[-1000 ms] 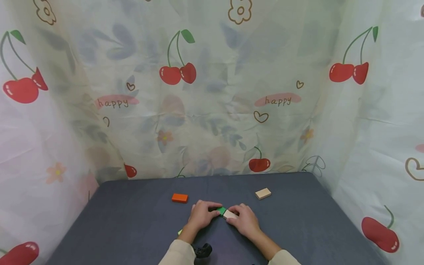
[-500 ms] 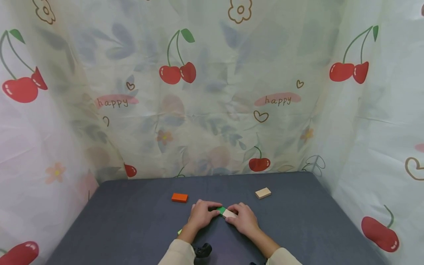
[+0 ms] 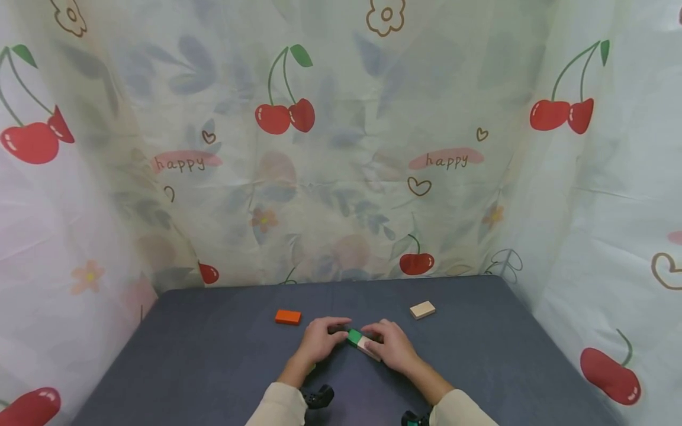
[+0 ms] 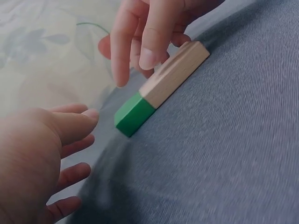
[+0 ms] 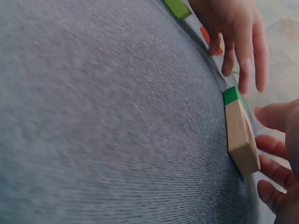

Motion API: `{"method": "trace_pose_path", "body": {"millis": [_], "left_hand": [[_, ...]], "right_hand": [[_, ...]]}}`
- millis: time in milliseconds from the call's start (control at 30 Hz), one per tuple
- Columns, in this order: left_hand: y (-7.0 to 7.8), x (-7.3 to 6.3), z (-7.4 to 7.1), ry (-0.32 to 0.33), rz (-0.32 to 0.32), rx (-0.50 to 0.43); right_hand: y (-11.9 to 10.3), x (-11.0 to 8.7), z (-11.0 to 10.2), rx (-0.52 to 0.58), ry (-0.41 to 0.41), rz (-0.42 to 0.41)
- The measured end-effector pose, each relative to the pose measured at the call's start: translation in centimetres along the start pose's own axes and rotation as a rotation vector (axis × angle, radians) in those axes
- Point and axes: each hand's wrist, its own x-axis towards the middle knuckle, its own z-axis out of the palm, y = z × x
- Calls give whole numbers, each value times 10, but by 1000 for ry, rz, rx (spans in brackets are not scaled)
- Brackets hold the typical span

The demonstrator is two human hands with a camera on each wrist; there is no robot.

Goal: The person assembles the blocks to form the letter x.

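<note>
Nearest are two pale sleeves (image 3: 279, 405), with a black device (image 3: 318, 397) at the left wrist and another partly in view at the right. A lime block (image 5: 177, 8) lies by the left forearm, mostly hidden from the head view. Next come the hands: the left hand (image 3: 317, 341) has its fingers loosely extended and holds nothing, near the green block (image 4: 135, 114) but apart from it. The right hand (image 3: 395, 349) is loosely bent over and beside the bare block (image 4: 175, 74) with no clear pinch; whether a fingertip touches it, I cannot tell. These two blocks lie on the dark table (image 3: 213, 355), end to end and touching, slanting between the hands. They look like wood, so probably light, stiff and hard to damage; the glossy green paint may be slicker. The long sides of each should give the best hold, and if the seam is unfixed, lifting by one end could part them. Farther off lie an orange block (image 3: 288, 318) and a tan block (image 3: 422, 310), before a cherry-print curtain (image 3: 341, 177).
</note>
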Motion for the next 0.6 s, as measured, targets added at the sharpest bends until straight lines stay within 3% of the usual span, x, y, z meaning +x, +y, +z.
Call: {"method": "trace_pose_path", "body": {"millis": [167, 367, 600], "left_hand": [[-2, -5, -10, 7, -1, -21], [-3, -10, -19, 9, 40, -8], [-6, -20, -32, -49, 109, 26]], "right_hand": [[4, 6, -3, 14, -36, -61], [12, 12, -4, 42, -84, -123], [16, 18, -3, 99, -155, -157]]}}
